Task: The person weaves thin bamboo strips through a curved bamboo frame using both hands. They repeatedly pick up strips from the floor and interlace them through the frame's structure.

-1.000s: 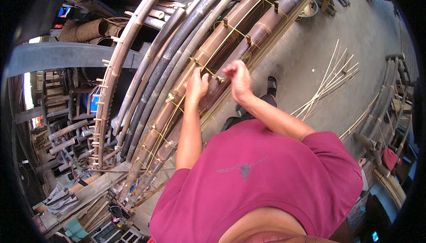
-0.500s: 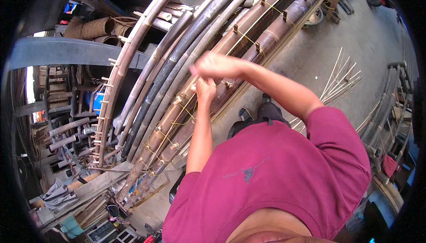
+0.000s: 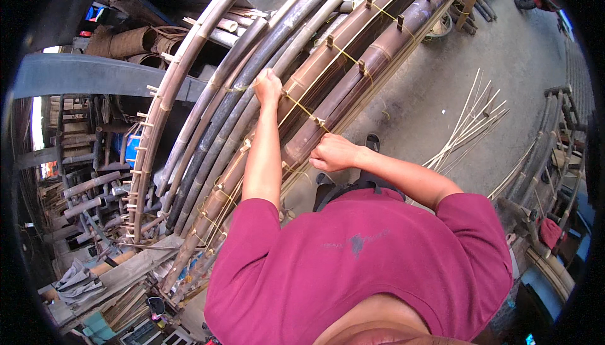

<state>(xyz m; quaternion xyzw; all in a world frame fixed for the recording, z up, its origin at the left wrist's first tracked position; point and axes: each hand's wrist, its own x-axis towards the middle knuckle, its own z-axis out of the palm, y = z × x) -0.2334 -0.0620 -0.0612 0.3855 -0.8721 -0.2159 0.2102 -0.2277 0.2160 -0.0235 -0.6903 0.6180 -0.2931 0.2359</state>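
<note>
Left hand and right hand pulling a yellow strip taut across bamboo poles

We see a thin yellow strip stretched taut across brown bamboo poles, which lie side by side, pegged.

The bamboo poles run out past the upper edge (their far ends unseen). The left hand hides the yellow strip in its closed fingers.

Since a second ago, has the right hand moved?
Yes. The right hand came down off the bamboo poles toward the body, fist shut on a thin strip.
</note>
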